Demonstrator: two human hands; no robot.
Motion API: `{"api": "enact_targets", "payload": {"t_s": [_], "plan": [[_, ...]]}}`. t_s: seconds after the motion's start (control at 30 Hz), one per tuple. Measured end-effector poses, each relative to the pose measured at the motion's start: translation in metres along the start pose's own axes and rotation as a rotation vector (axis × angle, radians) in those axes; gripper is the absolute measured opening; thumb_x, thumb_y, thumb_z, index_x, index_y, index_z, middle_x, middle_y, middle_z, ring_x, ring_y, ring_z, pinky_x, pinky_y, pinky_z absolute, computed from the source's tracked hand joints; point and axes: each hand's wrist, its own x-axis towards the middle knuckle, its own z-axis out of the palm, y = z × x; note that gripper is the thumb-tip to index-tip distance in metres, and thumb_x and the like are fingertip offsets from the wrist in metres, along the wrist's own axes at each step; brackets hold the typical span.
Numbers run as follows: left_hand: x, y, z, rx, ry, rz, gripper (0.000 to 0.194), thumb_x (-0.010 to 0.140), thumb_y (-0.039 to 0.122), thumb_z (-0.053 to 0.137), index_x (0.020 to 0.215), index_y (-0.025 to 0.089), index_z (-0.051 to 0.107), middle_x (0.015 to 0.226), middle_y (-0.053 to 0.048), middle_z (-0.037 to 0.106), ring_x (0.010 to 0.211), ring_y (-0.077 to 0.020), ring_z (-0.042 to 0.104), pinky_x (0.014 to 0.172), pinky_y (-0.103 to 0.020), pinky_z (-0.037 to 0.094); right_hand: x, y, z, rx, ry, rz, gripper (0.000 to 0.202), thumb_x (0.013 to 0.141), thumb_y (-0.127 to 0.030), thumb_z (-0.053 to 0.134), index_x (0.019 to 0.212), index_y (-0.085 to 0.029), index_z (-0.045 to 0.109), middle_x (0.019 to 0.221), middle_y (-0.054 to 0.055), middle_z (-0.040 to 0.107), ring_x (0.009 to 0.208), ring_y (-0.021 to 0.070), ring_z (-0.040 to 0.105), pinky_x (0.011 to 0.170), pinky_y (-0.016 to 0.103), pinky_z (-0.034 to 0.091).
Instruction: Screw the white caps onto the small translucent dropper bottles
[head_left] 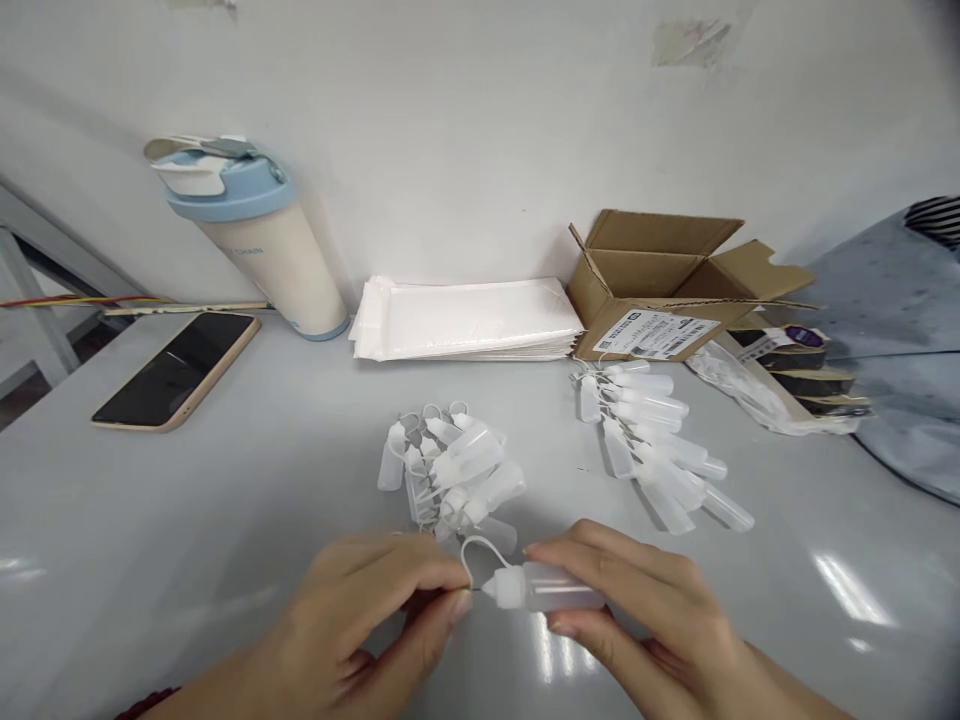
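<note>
Near the front of the table, my right hand (637, 610) grips a small translucent needle-tip bottle (551, 587) by its body, lying level with its tip to the left. At that tip, the thumb and forefinger of my left hand (382, 610) pinch together over the end of the bottle's white cap strap (484, 543). A thin dark needle shows between the fingers and the white nozzle; the cap itself is hidden by my fingertips. Just beyond my hands lies a pile of similar bottles (469, 455). Farther right is a second group of them (667, 450).
Against the wall stand a cream tumbler with a blue lid (277, 250), a stack of white padded envelopes (472, 318) and an open cardboard box (652, 325). A phone (176, 370) lies at left. At right are a partitioned tray (802, 375) and a person's blue clothing (892, 320).
</note>
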Motion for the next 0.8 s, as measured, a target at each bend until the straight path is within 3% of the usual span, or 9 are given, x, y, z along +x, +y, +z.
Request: {"api": "enact_targets", "payload": {"t_s": [0.8], "plan": [[-0.0042, -0.0035, 0.0048, -0.053, -0.032, 0.011, 0.017, 0.086, 0.005, 0.049, 0.088, 0.020, 0.058, 0.061, 0.006, 0.060, 0.051, -0.0080, 0.053, 0.051, -0.017, 0.042, -0.0029, 0.0030, 0.0051, -0.028, -0.002, -0.040, 0.026, 0.096, -0.018, 0.052, 0.119, -0.006, 0.059, 0.082, 0.013, 0.063, 0.065, 0.0190, 0.061, 0.053, 0.028, 0.053]]}}
